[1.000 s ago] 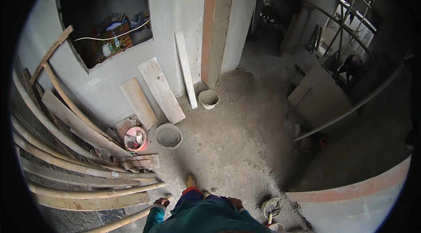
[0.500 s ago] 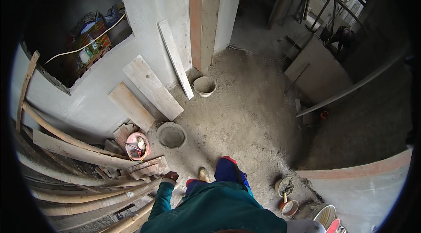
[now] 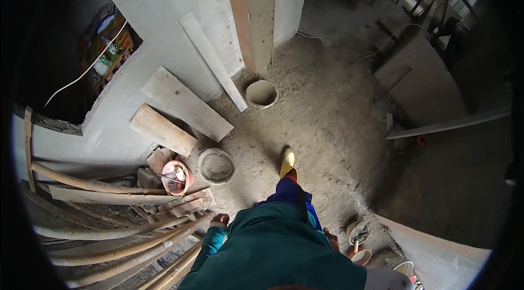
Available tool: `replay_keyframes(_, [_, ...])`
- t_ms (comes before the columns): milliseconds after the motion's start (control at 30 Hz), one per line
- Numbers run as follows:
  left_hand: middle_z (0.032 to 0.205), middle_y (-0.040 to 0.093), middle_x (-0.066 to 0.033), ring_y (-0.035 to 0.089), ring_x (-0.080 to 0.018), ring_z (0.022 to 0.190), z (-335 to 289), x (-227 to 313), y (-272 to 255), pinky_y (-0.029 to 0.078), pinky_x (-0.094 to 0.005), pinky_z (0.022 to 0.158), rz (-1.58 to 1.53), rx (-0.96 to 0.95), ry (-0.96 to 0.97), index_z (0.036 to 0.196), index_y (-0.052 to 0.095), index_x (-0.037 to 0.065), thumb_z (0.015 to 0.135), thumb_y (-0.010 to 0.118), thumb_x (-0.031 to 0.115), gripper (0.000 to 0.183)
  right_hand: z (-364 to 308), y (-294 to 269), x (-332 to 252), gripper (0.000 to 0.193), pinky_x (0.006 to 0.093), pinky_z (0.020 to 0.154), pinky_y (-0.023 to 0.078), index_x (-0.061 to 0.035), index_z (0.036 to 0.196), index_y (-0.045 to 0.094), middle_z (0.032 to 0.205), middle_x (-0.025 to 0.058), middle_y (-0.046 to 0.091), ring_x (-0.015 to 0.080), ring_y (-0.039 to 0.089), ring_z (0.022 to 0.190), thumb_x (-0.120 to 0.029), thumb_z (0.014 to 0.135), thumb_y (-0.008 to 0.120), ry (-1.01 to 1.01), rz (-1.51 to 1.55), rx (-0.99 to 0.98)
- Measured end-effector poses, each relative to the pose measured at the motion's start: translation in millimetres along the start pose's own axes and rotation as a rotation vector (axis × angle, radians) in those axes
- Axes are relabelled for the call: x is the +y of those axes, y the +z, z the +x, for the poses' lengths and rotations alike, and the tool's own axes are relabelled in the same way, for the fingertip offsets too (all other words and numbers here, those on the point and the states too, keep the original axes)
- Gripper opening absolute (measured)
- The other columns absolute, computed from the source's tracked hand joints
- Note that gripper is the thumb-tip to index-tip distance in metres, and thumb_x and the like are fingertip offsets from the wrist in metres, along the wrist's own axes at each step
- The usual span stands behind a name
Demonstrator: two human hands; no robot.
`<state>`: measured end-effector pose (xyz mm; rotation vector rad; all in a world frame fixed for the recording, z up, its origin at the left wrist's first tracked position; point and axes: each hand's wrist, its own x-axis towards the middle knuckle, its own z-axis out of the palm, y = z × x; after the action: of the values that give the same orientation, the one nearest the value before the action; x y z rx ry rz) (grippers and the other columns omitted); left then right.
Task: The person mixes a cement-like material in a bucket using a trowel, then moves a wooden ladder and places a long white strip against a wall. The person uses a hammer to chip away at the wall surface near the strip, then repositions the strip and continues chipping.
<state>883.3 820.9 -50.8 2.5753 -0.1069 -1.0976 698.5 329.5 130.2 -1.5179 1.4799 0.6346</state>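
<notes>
My left hand (image 3: 220, 218) hangs at my side, its fingers curled in and nothing visible in them. Beside it are the bamboo poles (image 3: 143, 243) and a short stained board (image 3: 185, 202). At my other side, my right hand (image 3: 331, 240) shows only in part past the teal jacket; its fingers are too hidden to read. A bucket of grey mortar (image 3: 359, 231) with a pale handle by it is the thing closest to that hand. One yellow boot (image 3: 287, 161) is set forward on the floor.
Ahead to the left are a mortar-filled bucket (image 3: 215, 166), a pink bucket of tools (image 3: 176, 177) and another bucket (image 3: 261, 94) near the pillar. Planks (image 3: 186, 103) lean against the wall. On the right, a large panel (image 3: 420, 74) and long beam (image 3: 447, 125) stand near a dark area.
A yellow boot has come forward as I step. My view has shifted and tilted. My right hand now shows beside the jacket, and my left hand stays low at my side.
</notes>
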Motion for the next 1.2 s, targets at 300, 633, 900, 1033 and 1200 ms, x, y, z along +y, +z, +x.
replay_keyframes(300, [0.097, 0.074, -0.0172, 0.071, -0.0354, 0.09, 35.9, 152.8, -70.3, 0.057, -0.0449, 0.077, -0.437, -0.035, -0.449, 0.107, 0.066, 0.011, 0.092, 0.059, 0.039, 0.032, 184.9, -25.1, -118.3, 0.039, 0.0532, 0.063, 0.056, -0.0058, 0.101, 0.064, 0.07, 0.0228, 0.066, 0.0326, 0.069, 0.068, -0.044, 0.105, 0.057, -0.757, -0.233, 0.243])
replay_keyframes(633, [0.137, 0.062, -0.0265, 0.069, -0.0485, 0.106, 154.6, 355.7, -333.7, 0.056, -0.0554, 0.09, 0.006, 0.482, 0.019, 0.147, 0.048, 0.009, 0.098, 0.063, 0.037, 0.058, 256.7, -86.6, -360.8, 0.031, 0.0364, 0.041, 0.049, -0.0066, 0.099, 0.059, 0.066, 0.0125, 0.061, 0.0219, 0.057, 0.046, -0.036, 0.106, 0.055, -0.234, 0.581, 0.052])
replay_keyframes(900, [0.174, -0.004, -0.0194, 0.074, -0.0413, 0.095, 297.3, 664.4, -679.2, 0.062, -0.0503, 0.072, 0.636, 0.946, 0.311, 0.167, 0.013, 0.029, 0.095, 0.067, 0.05, 0.093, 293.9, -81.1, -480.1, 0.034, 0.0382, 0.046, 0.054, -0.0007, 0.117, 0.06, 0.075, 0.0165, 0.068, 0.0244, 0.064, 0.052, -0.032, 0.104, 0.057, -0.293, 0.631, 0.142])
replay_keyframes(1033, [0.173, -0.008, -0.0222, 0.075, -0.04, 0.09, 315.8, 723.3, -773.2, 0.063, -0.0481, 0.069, 0.637, 1.067, 0.181, 0.167, 0.004, 0.032, 0.095, 0.065, 0.056, 0.098, 331.3, -72.6, -442.9, 0.035, 0.0404, 0.049, 0.056, -0.0025, 0.118, 0.061, 0.076, 0.0197, 0.07, 0.0269, 0.067, 0.057, -0.031, 0.098, 0.064, -0.216, 0.603, 0.161])
replay_keyframes(1200, [0.172, -0.007, -0.0239, 0.076, -0.0434, 0.088, 337.6, 735.8, -789.3, 0.063, -0.0502, 0.069, 0.559, 1.057, 0.077, 0.167, 0.002, 0.031, 0.092, 0.067, 0.059, 0.103, 394.6, -105.8, -420.6, 0.031, 0.0442, 0.059, 0.058, -0.008, 0.119, 0.061, 0.088, 0.0202, 0.073, 0.0313, 0.072, 0.071, -0.031, 0.098, 0.061, -0.749, -0.639, 0.156])
